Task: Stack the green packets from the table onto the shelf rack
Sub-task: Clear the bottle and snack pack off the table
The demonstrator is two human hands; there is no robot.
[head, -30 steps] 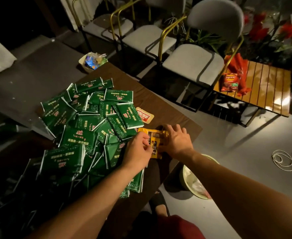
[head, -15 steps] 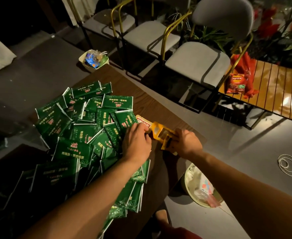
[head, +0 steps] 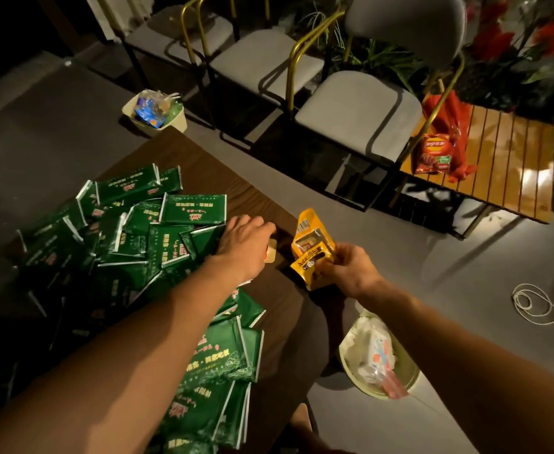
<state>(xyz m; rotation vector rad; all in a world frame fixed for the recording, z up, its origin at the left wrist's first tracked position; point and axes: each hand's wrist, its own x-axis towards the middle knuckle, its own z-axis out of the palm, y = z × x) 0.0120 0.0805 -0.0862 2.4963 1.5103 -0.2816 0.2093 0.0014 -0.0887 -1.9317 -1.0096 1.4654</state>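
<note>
Several green packets (head: 144, 244) lie in a loose heap on the dark wooden table (head: 210, 172), and more of them (head: 216, 371) reach the near edge. My left hand (head: 244, 242) is at the heap's right side. Its fingers curl down over a small beige and red sachet (head: 270, 255) that peeks out beneath it. To the right, my right hand (head: 346, 268) pinches two yellow snack packets (head: 311, 247), held upright just above the table's right edge. No shelf rack can be made out.
A pale bin (head: 378, 362) with wrappers stands on the floor under my right arm. Another bin (head: 154, 109) sits beyond the table's far corner. Grey chairs (head: 357, 109) line the back. A slatted wooden table (head: 511, 158) at right carries a red chips bag (head: 434, 154). A white cable (head: 537, 304) lies on the floor.
My right hand has lifted the yellow packets off the table and moved them right. My left hand let go of them and went up to the small sachet beside the green heap.
</note>
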